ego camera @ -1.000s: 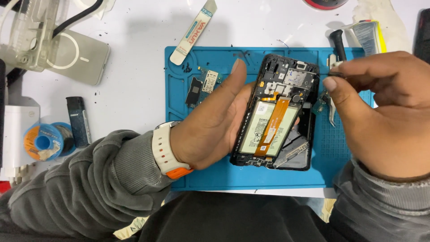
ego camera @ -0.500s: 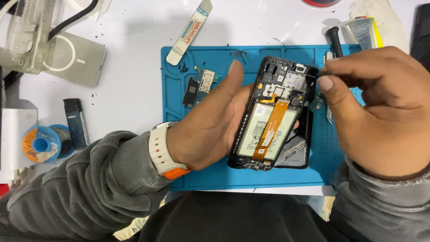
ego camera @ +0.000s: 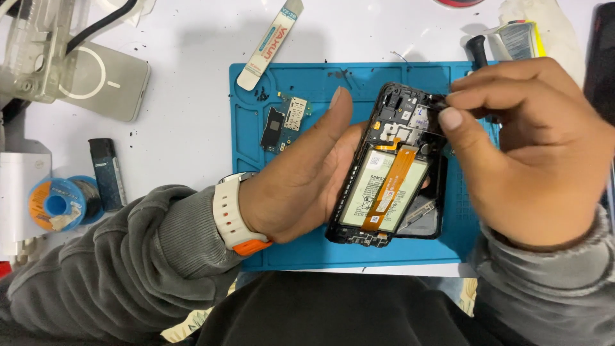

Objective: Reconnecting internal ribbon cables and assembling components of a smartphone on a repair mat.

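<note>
- Two hands work over a blue repair mat on a white table.
- Left hand: cradles the opened phone, tilted above the mat, battery and orange flex cable exposed.
- Right hand: fingertips pinch a small dark part at the phone's top edge.
- A loose circuit board lies on the mat, left of the phone.

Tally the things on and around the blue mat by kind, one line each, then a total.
Opened phone, held by the left hand, right hand at its top: 1
Loose circuit boards on the blue mat: 2
White pry tool: 1
Solder spool: 1
Small black stick-shaped device: 1
Grey puck-marked pad: 1
Total: 7
</note>
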